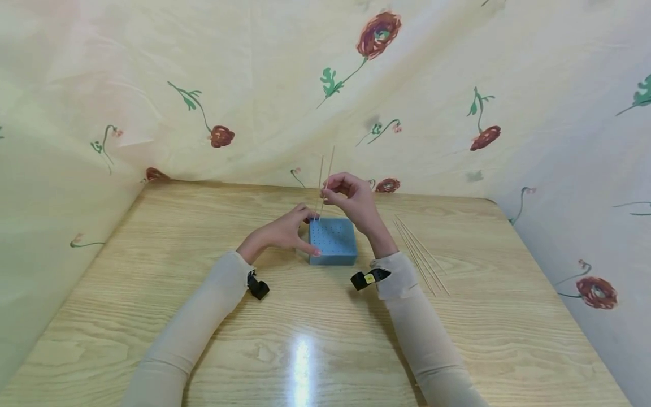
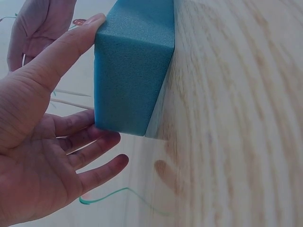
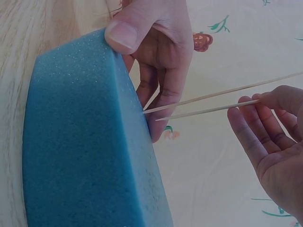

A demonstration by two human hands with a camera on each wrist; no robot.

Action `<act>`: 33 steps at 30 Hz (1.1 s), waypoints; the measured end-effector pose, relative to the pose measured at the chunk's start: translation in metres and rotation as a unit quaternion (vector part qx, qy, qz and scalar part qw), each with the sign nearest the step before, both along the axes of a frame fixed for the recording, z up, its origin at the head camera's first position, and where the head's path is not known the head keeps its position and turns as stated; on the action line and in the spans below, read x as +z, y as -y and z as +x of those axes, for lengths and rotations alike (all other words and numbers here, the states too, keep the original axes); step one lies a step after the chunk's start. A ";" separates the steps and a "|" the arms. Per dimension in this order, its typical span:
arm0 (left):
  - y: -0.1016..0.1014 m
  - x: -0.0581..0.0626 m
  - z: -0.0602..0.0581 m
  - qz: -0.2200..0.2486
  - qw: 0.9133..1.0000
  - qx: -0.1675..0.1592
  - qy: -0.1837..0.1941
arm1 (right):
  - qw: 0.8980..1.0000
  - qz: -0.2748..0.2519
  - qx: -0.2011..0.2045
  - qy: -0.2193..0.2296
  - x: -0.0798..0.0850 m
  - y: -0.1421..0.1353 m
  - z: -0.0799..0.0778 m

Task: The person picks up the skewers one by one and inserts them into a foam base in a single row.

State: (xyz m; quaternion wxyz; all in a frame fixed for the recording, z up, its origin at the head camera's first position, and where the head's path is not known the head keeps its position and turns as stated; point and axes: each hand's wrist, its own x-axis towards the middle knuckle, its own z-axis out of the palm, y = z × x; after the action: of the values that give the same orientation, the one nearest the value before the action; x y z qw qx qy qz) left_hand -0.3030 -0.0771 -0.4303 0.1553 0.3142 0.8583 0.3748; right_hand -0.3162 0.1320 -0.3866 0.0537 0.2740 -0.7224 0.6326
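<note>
A blue foam block (image 1: pixel 333 243) with rows of small holes in its top sits on the wooden table. My left hand (image 1: pixel 282 230) holds it from the left, thumb at the front corner and fingers at the back corner. One thin wooden skewer (image 1: pixel 321 169) stands upright at the block's back left. Thumb and fingers of my right hand (image 1: pixel 356 200) pinch a second skewer (image 3: pixel 203 111) just above the block. In the right wrist view its pointed tip shows close to the top face, seemingly not in a hole.
Several loose skewers (image 1: pixel 419 254) lie on the table (image 1: pixel 244 345) to the right of the block, beside the right forearm. A flowered cloth (image 1: pixel 285 85) hangs behind the table and along its sides. Each wrist wears a black camera strap (image 1: pixel 373 277).
</note>
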 end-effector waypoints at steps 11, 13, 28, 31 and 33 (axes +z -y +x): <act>0.000 0.000 0.000 0.001 1.000 -0.002 -0.001 | 1.000 0.003 0.005 0.002 -0.003 -0.001 -0.003; 0.000 0.000 0.000 0.001 1.000 -0.002 -0.001 | 1.000 0.003 0.007 0.001 -0.003 -0.001 -0.003; 0.000 -0.002 0.000 0.007 1.000 -0.003 -0.007 | 1.000 0.016 0.003 0.008 -0.004 0.001 -0.001; 0.000 -0.002 0.000 0.006 1.000 -0.003 -0.009 | 1.000 0.020 0.003 0.007 -0.004 0.001 0.000; -0.001 -0.002 0.000 0.006 1.000 -0.004 -0.010 | 1.000 0.020 0.004 0.007 -0.004 0.001 0.000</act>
State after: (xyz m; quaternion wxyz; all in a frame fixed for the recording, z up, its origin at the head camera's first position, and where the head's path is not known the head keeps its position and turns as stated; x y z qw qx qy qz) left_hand -0.3028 -0.0765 -0.4323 0.1461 0.3222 0.8563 0.3763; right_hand -0.3163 0.1313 -0.3911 0.0404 0.2729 -0.7346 0.6199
